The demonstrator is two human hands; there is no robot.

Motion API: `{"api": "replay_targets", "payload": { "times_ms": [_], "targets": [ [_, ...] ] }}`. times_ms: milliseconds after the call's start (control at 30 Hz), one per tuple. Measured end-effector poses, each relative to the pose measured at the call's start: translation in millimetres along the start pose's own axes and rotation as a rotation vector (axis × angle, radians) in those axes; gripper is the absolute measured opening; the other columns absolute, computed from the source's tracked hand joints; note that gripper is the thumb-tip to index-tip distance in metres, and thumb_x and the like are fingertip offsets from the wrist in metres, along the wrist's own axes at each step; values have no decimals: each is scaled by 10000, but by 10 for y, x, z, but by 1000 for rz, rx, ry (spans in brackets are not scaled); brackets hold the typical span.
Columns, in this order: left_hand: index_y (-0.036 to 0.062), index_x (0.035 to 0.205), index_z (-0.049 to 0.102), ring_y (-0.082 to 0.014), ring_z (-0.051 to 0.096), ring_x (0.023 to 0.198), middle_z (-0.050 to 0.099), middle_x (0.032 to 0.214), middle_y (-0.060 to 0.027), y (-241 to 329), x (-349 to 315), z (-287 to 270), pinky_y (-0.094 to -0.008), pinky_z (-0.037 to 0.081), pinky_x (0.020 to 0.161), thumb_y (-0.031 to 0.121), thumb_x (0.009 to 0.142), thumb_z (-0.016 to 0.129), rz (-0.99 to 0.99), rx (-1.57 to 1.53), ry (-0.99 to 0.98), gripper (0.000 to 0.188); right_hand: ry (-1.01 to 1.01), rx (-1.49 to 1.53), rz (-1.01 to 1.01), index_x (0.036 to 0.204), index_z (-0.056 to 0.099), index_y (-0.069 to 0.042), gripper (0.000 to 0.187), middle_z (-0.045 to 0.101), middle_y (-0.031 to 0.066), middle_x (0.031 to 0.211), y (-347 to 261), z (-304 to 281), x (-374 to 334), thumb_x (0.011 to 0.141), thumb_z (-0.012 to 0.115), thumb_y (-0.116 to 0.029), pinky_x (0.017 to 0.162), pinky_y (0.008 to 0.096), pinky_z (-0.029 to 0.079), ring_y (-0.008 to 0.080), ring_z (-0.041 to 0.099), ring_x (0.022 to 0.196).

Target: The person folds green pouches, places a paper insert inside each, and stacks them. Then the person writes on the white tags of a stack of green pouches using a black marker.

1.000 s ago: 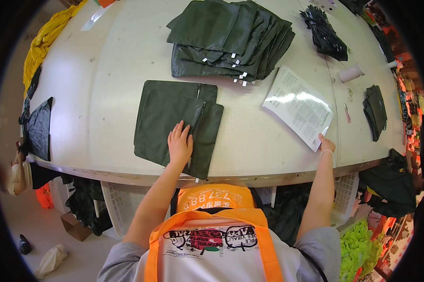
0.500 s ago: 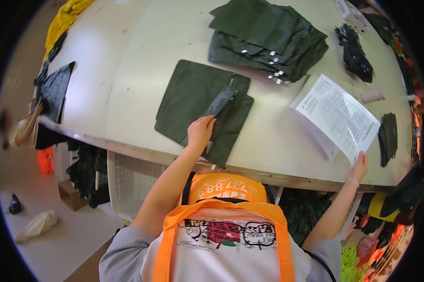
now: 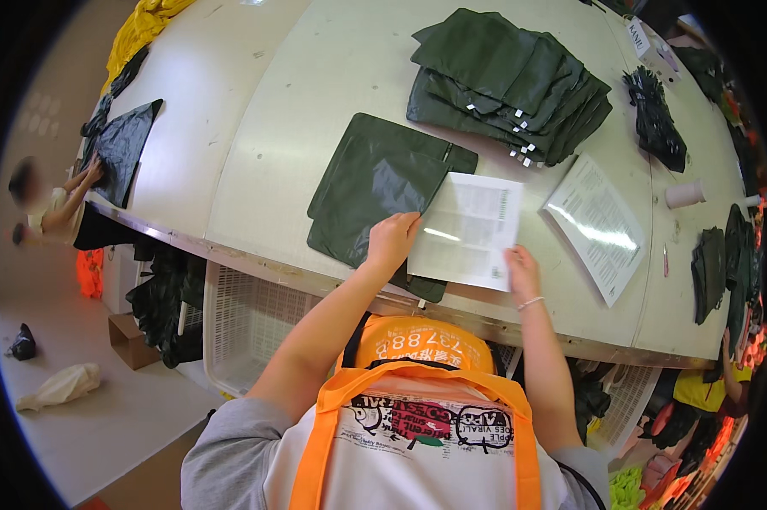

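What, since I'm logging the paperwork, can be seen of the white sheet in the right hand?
The white sheet is rectangular, glossy and paper-like, with small grey print and green near its right edge. Looking nearly flat, it has its lower right edge in the right hand; its left side meets the dark green pouch near the left hand. Whether it goes inside is unclear.

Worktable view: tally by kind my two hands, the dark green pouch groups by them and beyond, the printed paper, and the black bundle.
Hands: 2 (left hand, right hand)
Pouch groups: 2 (large stack, smaller set; individual pouches can't be counted)
Printed paper: 2 (sheet at the right hand, paper stack)
Black bundle: 1
Total: 7
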State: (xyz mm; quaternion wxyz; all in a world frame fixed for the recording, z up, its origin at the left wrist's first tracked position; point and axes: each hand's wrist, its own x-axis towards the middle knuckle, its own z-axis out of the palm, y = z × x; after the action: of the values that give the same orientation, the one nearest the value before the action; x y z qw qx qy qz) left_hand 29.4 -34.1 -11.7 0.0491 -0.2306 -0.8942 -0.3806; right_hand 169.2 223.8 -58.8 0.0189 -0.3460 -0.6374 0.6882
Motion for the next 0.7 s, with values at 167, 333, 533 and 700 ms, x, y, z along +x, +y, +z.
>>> {"api": "replay_targets", "payload": {
  "times_ms": [167, 333, 533, 700],
  "targets": [
    [32, 932, 700, -341, 656, 770, 690, 876, -150, 72, 14, 90, -400, 521, 674, 166, 861, 640, -38, -20, -15, 164, -213, 110, 94, 1105, 572, -9, 197, 662, 62, 943, 39, 870, 3, 932, 590, -100, 724, 289, 537, 140, 636, 810],
    [31, 927, 697, -344, 656, 754, 684, 862, -162, -109, 2, 96, -396, 521, 667, 164, 859, 637, -120, -40, 42, 161, -202, 91, 125, 1134, 575, 12, 224, 667, 87, 996, -184, 1120, -205, 922, 575, -63, 721, 284, 522, 155, 644, 811],
    [22, 905, 698, -330, 662, 711, 674, 794, -169, -36, 94, 19, -375, 518, 626, 162, 847, 659, -120, -156, 53, 157, -213, 289, 138, 1132, 552, -26, 177, 664, 97, 978, -210, 935, -220, 964, 531, -77, 653, 303, 568, 151, 661, 758],
    [13, 895, 693, -321, 657, 663, 665, 755, -167, -2, 25, 20, -361, 513, 594, 139, 840, 667, -125, -163, 71, 140, -252, 232, 154, 1104, 557, -22, 158, 662, 89, 900, -293, 1301, -169, 962, 544, -90, 651, 278, 554, 145, 651, 741]
  ]
}}
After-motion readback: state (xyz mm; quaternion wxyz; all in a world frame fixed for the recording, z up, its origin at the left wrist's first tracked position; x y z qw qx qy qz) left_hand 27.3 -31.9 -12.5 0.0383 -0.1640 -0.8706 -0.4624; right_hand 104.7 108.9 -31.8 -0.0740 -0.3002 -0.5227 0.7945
